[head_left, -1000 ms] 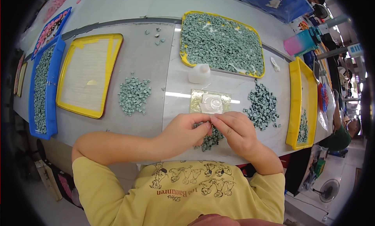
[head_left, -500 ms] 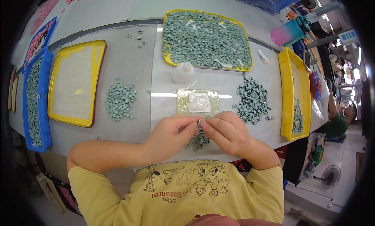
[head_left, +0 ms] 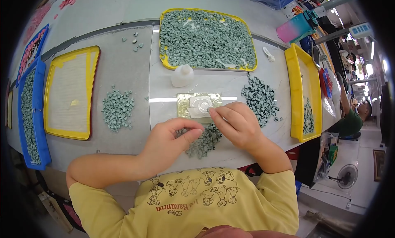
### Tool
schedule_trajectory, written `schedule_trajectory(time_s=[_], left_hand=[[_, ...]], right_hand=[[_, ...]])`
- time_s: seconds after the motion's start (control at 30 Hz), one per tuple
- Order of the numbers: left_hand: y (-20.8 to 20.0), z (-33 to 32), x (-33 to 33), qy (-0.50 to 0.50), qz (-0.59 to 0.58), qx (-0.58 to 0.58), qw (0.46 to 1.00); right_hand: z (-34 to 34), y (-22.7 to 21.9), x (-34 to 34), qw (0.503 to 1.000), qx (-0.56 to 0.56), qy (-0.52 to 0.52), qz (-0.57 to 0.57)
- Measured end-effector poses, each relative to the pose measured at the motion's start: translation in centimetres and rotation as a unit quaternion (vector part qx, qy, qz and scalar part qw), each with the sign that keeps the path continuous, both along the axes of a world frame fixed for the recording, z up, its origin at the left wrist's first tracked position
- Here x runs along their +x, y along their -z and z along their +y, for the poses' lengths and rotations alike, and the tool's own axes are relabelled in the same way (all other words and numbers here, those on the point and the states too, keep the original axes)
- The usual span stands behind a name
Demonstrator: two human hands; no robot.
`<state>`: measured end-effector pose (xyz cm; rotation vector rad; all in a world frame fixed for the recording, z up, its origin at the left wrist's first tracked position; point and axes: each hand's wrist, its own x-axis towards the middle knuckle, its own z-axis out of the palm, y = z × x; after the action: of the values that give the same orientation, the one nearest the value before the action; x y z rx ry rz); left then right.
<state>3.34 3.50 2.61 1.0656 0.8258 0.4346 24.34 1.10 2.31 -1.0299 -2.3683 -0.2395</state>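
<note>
My right hand (head_left: 238, 125) pinches a small grey-green piece, mostly covered by the fingertips, at the right edge of a clear round dish (head_left: 202, 105). That dish sits on white paper (head_left: 194, 112) over a yellowish flat block (head_left: 183, 102). My left hand (head_left: 170, 137) hovers to the lower left, thumb and forefinger apart with nothing visible between them. A heap of small grey-green pieces (head_left: 205, 143) lies between my hands, partly hidden by them. Just behind the block stands a white squeeze bottle (head_left: 182, 76).
A yellow-rimmed tray (head_left: 207, 40) full of grey-green pieces lies at the back. Loose piles lie left (head_left: 118, 108) and right (head_left: 260, 99). A paper-lined tray (head_left: 68, 94) and blue bin (head_left: 43, 114) stand left, a yellow bin (head_left: 294, 94) right. Another person (head_left: 349, 120) is at far right.
My hands have parted. The right one has moved forward from the heap to the round dish; the left has drawn slightly left. The whole view has shifted a little.
</note>
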Motion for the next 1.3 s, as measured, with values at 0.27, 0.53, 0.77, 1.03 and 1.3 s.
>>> schedule_trajectory(time_s=[0.27, 0.53, 0.77, 1.03, 1.3], left_hand=[[0.5, 0.4, -0.8, -0.034, -0.043, -0.051, 0.997], [0.3, 0.8, -1.3, -0.052, -0.038, -0.172, 0.983], [0.5, 0.8, -0.9, -0.020, -0.073, -0.211, 0.975], [0.9, 0.4, 0.6, 0.000, -0.108, -0.275, 0.955], [0.9, 0.0, 1.1, 0.011, -0.119, -0.274, 0.954]], right_hand=[[0.2, 0.2, -1.0, 1.000, -0.001, 0.005, -0.021], [-0.1, 0.4, -1.1, 0.993, -0.096, -0.003, 0.070], [-1.0, 1.3, -2.3, 0.868, -0.305, 0.056, 0.387], [-0.9, 0.9, -2.0, 0.906, -0.241, -0.009, 0.349], [-1.2, 1.0, -1.7, 0.957, -0.129, -0.060, 0.253]])
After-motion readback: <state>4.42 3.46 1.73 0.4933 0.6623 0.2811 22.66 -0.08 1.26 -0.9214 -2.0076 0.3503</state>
